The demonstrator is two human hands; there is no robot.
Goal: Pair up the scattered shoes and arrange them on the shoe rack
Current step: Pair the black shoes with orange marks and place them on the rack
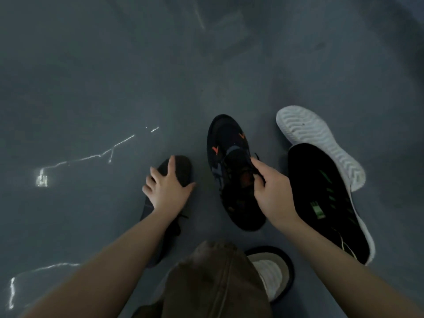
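Head view: the left hand (168,188) lies with spread fingers over the dark shoe (181,167) at 7 o'clock, gripping its toe end, while the right hand (271,190) pinches the collar of the orange-marked shoe (226,143) at centre. Both shoes run heel-near, toe toward 12 o'clock, just beside each other on the floor (91,88). A green-striped shoe (321,193) lies at 4 o'clock over a white sole (316,136); no rack is visible.
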